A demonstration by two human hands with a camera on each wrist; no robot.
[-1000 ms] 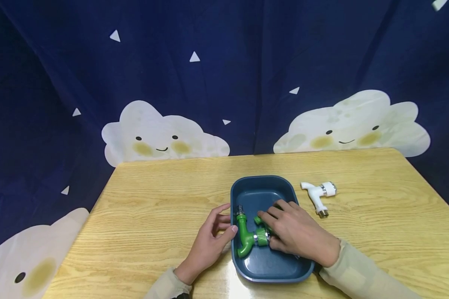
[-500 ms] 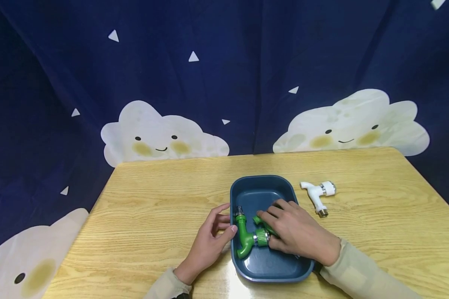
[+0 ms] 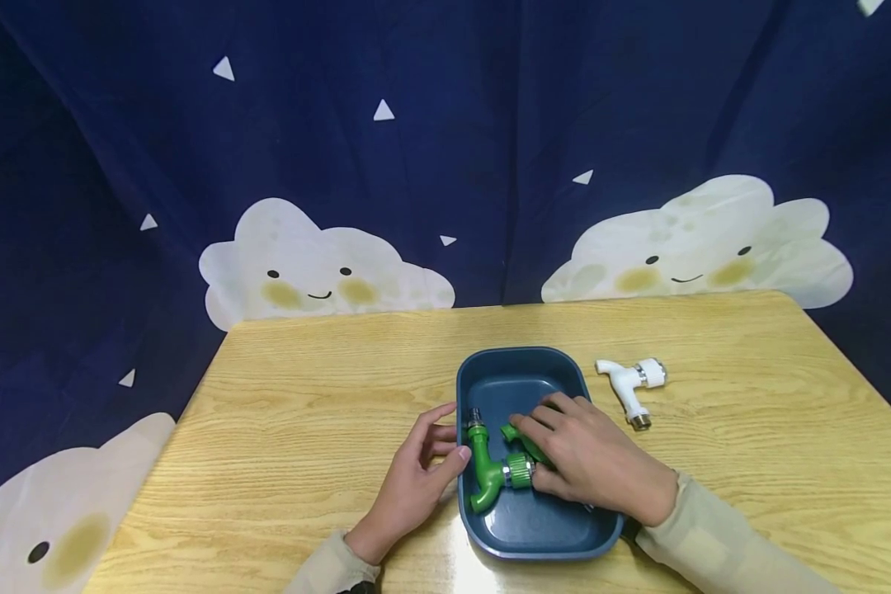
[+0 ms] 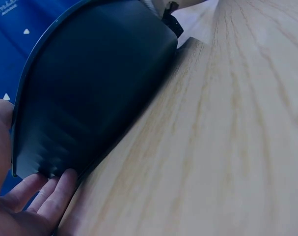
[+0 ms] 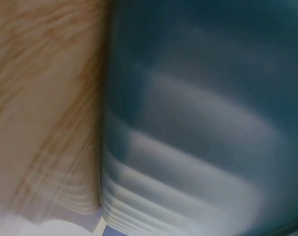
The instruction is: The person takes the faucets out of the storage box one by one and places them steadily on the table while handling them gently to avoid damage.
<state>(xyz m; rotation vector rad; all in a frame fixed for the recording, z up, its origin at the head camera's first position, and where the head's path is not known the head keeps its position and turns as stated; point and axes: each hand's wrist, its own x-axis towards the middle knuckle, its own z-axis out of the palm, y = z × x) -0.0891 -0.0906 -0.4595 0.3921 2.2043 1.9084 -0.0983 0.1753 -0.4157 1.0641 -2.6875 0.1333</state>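
Note:
A dark blue plastic tub (image 3: 523, 546) stands on the table. My left hand (image 3: 416, 470) is at its left side, with the thumb tip at the rim; in the left wrist view the fingertips (image 4: 65, 184) touch the tub's outer wall (image 4: 97, 83). Inside the tub, my right hand (image 3: 586, 454) grips a green faucet (image 3: 509, 432), most of which the hand hides. Another green faucet (image 3: 486, 470) lies along the left inner wall, metal threaded end away from me, ribbed knob close to my right thumb. The right wrist view shows only the tub's outer wall (image 5: 188, 123), blurred.
A white faucet (image 3: 627, 386) with a metal threaded end lies on the wooden table (image 3: 327, 396), right of the tub. Behind the table's far edge hangs a dark blue curtain (image 3: 490, 148) with clouds and white triangles.
The right hand has barely shifted, and the green faucet in its fingers has moved very slightly left. The left hand, the tub and the other faucets look the same.

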